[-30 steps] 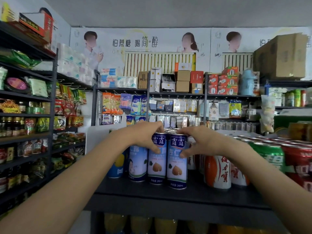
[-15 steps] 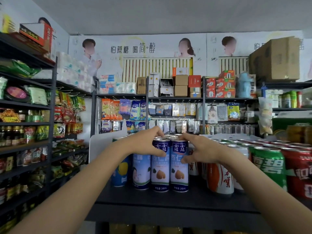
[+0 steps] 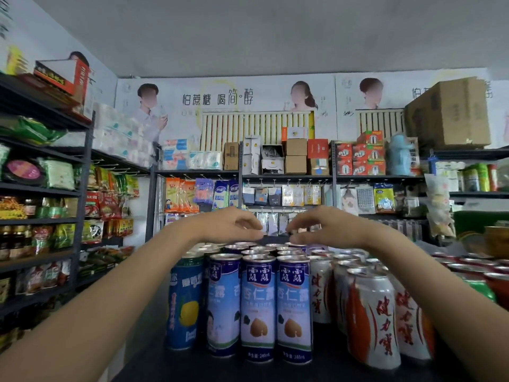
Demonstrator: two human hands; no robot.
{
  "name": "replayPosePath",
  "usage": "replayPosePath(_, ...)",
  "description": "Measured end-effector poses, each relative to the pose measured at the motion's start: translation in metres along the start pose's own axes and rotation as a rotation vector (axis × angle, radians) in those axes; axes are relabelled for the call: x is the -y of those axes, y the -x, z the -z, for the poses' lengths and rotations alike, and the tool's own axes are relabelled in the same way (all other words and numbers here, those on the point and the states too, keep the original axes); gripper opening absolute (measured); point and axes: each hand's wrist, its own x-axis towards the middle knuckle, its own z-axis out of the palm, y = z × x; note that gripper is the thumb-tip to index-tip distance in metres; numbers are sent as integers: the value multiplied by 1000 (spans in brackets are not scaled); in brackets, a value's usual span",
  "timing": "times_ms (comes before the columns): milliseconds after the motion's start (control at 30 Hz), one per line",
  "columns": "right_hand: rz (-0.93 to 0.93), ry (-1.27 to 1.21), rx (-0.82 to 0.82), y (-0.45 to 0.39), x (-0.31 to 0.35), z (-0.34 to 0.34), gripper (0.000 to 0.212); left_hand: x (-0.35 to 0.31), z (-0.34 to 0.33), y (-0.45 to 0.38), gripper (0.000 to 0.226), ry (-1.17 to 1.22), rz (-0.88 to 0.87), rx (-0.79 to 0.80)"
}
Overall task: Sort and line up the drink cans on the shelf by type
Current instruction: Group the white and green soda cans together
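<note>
Both hands hover above the almond-milk cans (image 3: 275, 307): left hand (image 3: 231, 224) and right hand (image 3: 327, 226), fingers loosely curled, holding nothing, likely poised to straighten rear rows.

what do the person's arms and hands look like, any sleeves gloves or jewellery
Both arms are bare along their whole visible length, with no sleeves in view. The left hand and right hand wear no gloves, and no rings, watch or bracelets are visible, though the fingertips are slightly blurred.
</note>
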Motion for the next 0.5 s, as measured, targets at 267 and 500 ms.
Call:
replayPosePath(267, -25, 140, 96, -69, -39, -2, 22, 16, 6, -59, 32, -293, 90, 89)
replayPosePath(500, -21, 120, 150, -107, -58, -23, 19, 36, 0, -82, 26, -423, 180, 182)
